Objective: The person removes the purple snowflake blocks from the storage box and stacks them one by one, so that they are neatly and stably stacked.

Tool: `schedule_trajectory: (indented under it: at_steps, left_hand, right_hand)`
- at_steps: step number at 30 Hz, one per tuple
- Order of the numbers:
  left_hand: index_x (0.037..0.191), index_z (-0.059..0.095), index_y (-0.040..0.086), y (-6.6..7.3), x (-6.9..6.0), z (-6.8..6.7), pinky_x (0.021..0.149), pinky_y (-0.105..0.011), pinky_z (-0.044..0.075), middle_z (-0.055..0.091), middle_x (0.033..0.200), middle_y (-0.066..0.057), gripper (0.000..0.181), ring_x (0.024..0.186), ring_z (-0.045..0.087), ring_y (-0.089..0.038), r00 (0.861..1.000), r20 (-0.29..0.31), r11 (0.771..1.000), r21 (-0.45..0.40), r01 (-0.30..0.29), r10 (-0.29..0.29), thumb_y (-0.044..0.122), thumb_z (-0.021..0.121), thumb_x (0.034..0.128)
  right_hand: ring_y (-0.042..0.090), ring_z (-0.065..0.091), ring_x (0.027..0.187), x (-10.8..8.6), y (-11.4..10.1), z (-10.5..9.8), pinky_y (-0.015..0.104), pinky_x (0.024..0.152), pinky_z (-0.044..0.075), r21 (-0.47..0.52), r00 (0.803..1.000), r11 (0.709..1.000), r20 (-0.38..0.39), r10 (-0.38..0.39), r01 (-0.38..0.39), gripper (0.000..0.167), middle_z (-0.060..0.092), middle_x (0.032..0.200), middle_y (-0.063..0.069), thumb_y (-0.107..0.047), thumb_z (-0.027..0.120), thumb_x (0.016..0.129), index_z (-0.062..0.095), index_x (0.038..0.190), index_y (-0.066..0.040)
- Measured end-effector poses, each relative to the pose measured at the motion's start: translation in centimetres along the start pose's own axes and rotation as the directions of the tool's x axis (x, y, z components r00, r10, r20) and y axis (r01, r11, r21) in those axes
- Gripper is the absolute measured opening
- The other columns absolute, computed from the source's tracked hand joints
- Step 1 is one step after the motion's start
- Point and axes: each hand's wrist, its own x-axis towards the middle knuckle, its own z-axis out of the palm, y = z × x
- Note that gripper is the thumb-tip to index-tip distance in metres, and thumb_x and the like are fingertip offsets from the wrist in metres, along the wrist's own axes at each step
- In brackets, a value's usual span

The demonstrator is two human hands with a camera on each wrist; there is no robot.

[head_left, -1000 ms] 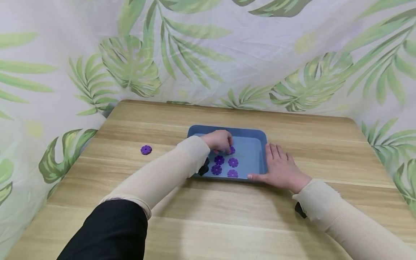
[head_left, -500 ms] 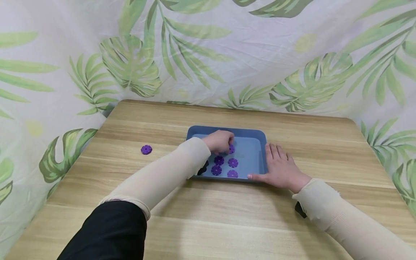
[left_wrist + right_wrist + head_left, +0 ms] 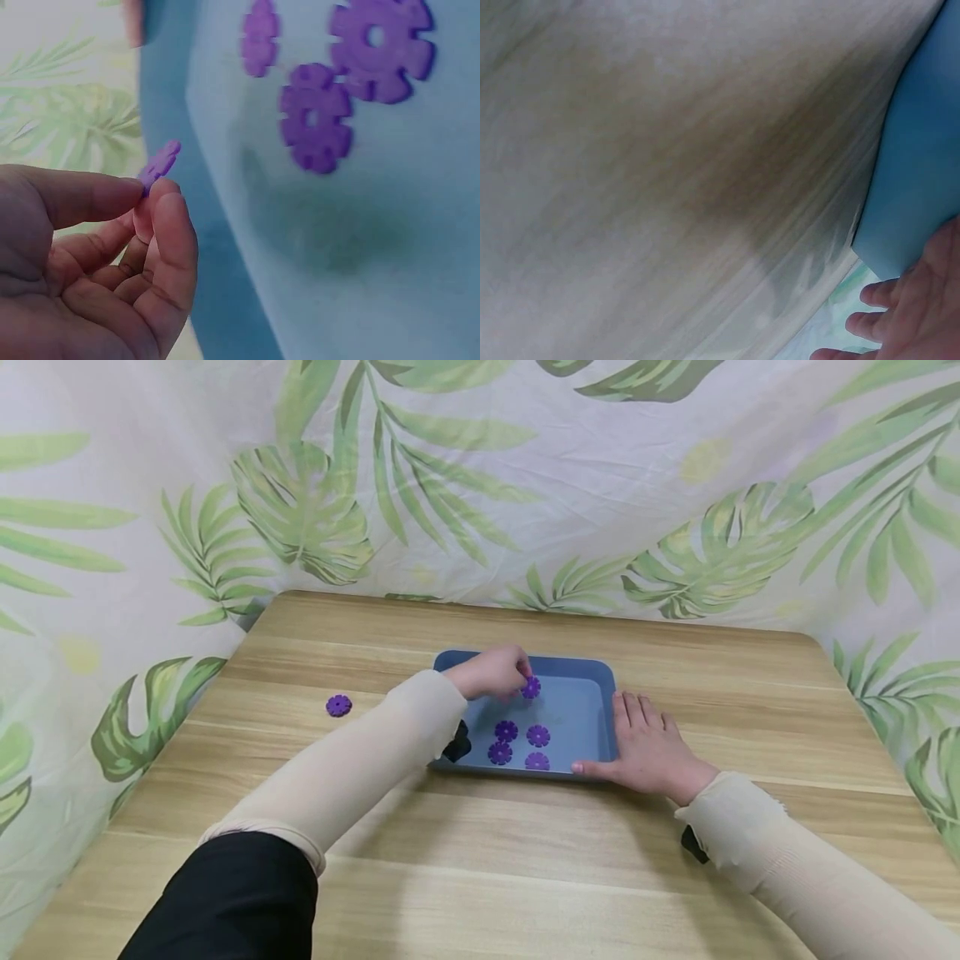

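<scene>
Between thumb and fingertips, my left hand [image 3: 495, 672] pinches a purple notched disc [image 3: 531, 687], raised above the blue tray [image 3: 592, 681]. The left wrist view shows that disc [image 3: 160, 163] nearly edge-on at the fingertips. Several more purple discs, each with a centre hole, lie on the tray floor, among them one disc [image 3: 537, 736] on the right and one disc [image 3: 500, 753] nearer the front. My right hand [image 3: 652, 747] rests against the tray's right front corner with fingers straight; in the right wrist view its fingers lie along the tray's outer wall [image 3: 911, 176].
A single purple disc [image 3: 339, 705] lies on the wooden table [image 3: 525, 860], left of the tray. A leaf-printed cloth [image 3: 465, 485] hangs behind and beside the table.
My left hand has lifted a disc from the tray floor and moved slightly up and left with it. My right hand and the tray have stayed in place.
</scene>
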Motion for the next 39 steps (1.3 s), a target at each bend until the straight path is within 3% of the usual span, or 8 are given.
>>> schedule_trajectory:
  at_steps: [6,14,18,24,30,39]
  left_hand:
    - [0.106,0.06,-0.002,-0.7,-1.0,-1.9,0.076,-0.035,0.056,0.06,0.102,-0.015,0.01,0.09,0.06,-0.024,0.998,-0.053,0.985,-0.172,-0.023,0.015,0.005,0.052,0.1059]
    - [0.111,0.059,0.0,-2.4,-2.5,-3.9,0.07,-0.034,0.052,0.065,0.102,-0.016,0.013,0.085,0.064,-0.023,0.993,-0.121,0.957,-0.288,-0.037,0.002,0.008,0.049,0.1084]
    - [0.114,0.058,-0.002,-3.4,-3.3,-4.5,0.072,-0.035,0.053,0.067,0.103,-0.019,0.015,0.088,0.065,-0.027,0.988,-0.156,0.953,-0.302,-0.034,-0.014,0.009,0.049,0.1089]
    - [0.118,0.056,-0.003,-4.9,-4.3,-4.9,0.081,-0.047,0.052,0.065,0.1,-0.018,0.016,0.094,0.063,-0.032,0.982,-0.185,0.948,-0.319,-0.023,-0.039,0.006,0.049,0.1073]
    - [0.12,0.055,-0.005,-6.7,-5.2,-5.4,0.076,-0.04,0.052,0.062,0.096,-0.015,0.017,0.091,0.061,-0.031,0.977,-0.207,0.939,-0.342,-0.02,-0.054,0.005,0.05,0.106]
    - [0.121,0.054,-0.006,-8.8,-6.3,-6.5,0.073,-0.032,0.051,0.065,0.112,-0.022,0.021,0.088,0.061,-0.021,0.962,-0.261,0.93,-0.366,-0.02,-0.082,0.007,0.053,0.1056]
  right_hand:
    - [0.055,0.019,0.148,0.1,0.0,0.0,0.074,0.112,0.019,-0.004,1.0,1.0,0.002,0.005,-0.005,0.131,0.02,0.161,0.037,-0.084,0.058,0.083,0.015,0.156,0.016]
    - [0.055,0.018,0.148,0.0,0.0,0.1,0.074,0.113,0.018,0.007,1.0,1.0,-0.001,0.004,-0.004,0.132,0.019,0.161,0.038,-0.084,0.058,0.082,0.015,0.156,0.016]
    - [0.055,0.017,0.148,0.0,0.0,0.1,0.074,0.113,0.018,0.009,1.0,1.0,0.001,0.001,-0.001,0.132,0.018,0.161,0.038,-0.084,0.058,0.082,0.014,0.157,0.016]
    - [0.055,0.017,0.149,0.0,0.1,0.2,0.074,0.113,0.017,0.013,1.0,1.0,-0.006,-0.007,0.007,0.132,0.018,0.162,0.037,-0.085,0.058,0.082,0.015,0.157,0.015]
    - [0.055,0.015,0.149,0.2,0.4,0.4,0.074,0.113,0.016,0.0,1.0,1.0,0.006,-0.007,0.007,0.133,0.016,0.163,0.036,-0.087,0.054,0.083,0.012,0.157,0.015]
    - [0.055,0.015,0.149,0.1,0.3,0.4,0.074,0.113,0.016,0.003,1.0,1.0,0.005,-0.004,0.004,0.135,0.016,0.163,0.036,-0.088,0.054,0.081,0.012,0.157,0.015]
